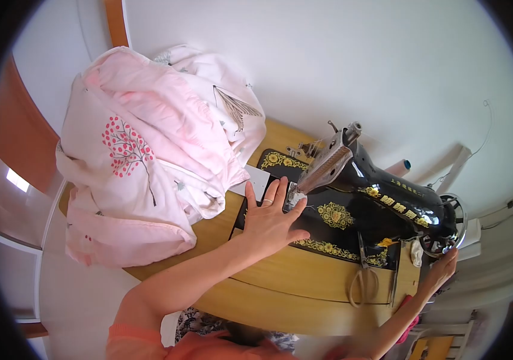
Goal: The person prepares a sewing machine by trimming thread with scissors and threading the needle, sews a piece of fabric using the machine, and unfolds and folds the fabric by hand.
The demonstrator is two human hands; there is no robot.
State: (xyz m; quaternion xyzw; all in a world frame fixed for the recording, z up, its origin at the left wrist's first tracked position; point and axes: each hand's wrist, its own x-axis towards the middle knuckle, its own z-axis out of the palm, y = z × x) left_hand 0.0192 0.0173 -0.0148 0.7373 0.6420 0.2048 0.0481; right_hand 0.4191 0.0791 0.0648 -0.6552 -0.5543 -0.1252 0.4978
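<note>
A black sewing machine [388,201] with gold lettering and floral patterns stands on a wooden table [256,282]. My left hand [274,219] lies flat with spread fingers on the machine's bed, beside the needle area; a ring is on one finger. My right hand [445,267] reaches to the handwheel [459,222] at the machine's right end and touches its rim; whether its fingers grip the rim is hard to make out. Just left of my left hand, a large pink and white printed fabric [148,150] lies heaped, with a tree print facing up.
Scissors [363,276] rest at the table's front edge, partly on the machine bed. A thread spool [398,170] stands behind the machine. A white wall [328,72] rises behind, and a chair [442,342] is at lower right.
</note>
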